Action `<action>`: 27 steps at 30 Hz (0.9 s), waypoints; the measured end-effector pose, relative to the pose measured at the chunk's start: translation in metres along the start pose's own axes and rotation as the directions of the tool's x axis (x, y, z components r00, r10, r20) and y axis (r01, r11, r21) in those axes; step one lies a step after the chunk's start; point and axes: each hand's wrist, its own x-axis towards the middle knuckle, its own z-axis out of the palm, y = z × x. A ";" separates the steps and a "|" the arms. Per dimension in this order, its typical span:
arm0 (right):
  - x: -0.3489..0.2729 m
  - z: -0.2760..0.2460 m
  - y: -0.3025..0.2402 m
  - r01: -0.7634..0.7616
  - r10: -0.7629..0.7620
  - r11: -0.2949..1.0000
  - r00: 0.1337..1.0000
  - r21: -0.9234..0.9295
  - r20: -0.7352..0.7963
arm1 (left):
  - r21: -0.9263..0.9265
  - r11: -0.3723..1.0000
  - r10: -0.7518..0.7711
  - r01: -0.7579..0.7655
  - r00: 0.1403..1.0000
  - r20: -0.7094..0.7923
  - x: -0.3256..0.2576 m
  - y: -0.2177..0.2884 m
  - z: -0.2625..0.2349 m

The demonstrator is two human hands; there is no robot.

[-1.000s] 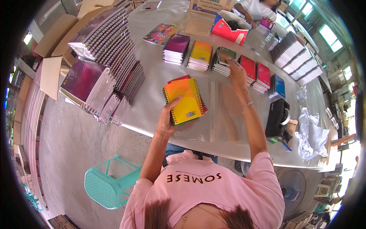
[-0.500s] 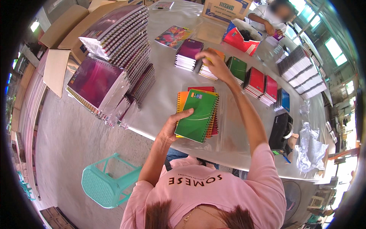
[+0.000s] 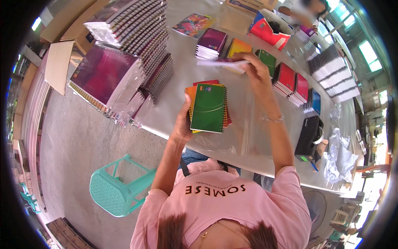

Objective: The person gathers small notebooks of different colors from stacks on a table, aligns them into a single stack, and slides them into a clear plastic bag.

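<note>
My left hand (image 3: pixel 181 122) grips a fanned bundle of small spiral notebooks over the table. A green notebook (image 3: pixel 209 111) lies on top, with orange, yellow and red covers showing at its edges. Farther off, my right hand (image 3: pixel 258 74) pinches a thin notebook (image 3: pixel 217 63), seen nearly edge-on and smeared by motion, so its cover is hard to make out. Behind it stand a purple notebook stack (image 3: pixel 212 40) and a yellow-orange stack (image 3: pixel 239 46). A green stack (image 3: pixel 266 61), red stacks (image 3: pixel 285 76) and a blue stack (image 3: pixel 313 101) continue the row rightward.
Tall piles of purple spiral notebooks (image 3: pixel 103 81) rise at the left beside cardboard boxes (image 3: pixel 58 68). A red-and-blue box (image 3: pixel 265 31), white notebook piles (image 3: pixel 331 68), a black case (image 3: pixel 309 135) and crumpled plastic (image 3: pixel 339 155) occupy the right. A teal stool (image 3: pixel 112 191) stands lower left; another person (image 3: pixel 304 14) sits opposite.
My right hand, empty near the purple and orange stacks before, now holds a thin notebook. The bundle in my left hand has shifted slightly away from me and turned more upright. The view has shifted.
</note>
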 end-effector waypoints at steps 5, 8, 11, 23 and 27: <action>-0.036 -0.013 -0.030 0.008 -0.046 0.987 0.971 0.163 0.234 | -0.147 0.969 -0.177 0.199 0.973 0.149 0.001 -0.010 0.000; -0.062 -0.009 -0.039 -0.133 0.178 0.972 0.955 -0.194 0.239 | -0.001 0.983 -0.183 0.184 0.978 0.098 -0.004 -0.023 0.007; -0.110 -0.029 -0.051 -0.225 0.234 0.903 0.972 -0.366 -0.021 | 0.122 0.953 -0.274 0.279 0.960 -0.055 -0.012 -0.024 0.024; -0.225 0.009 -0.047 0.041 -0.150 0.881 0.969 -0.471 -0.197 | -0.874 -0.185 -0.627 0.450 0.631 0.457 -0.003 -0.051 0.037; -0.224 0.011 -0.050 -0.456 0.484 0.872 0.749 0.179 -0.452 | 0.260 -0.865 -0.097 -0.430 0.650 0.754 0.006 -0.057 0.046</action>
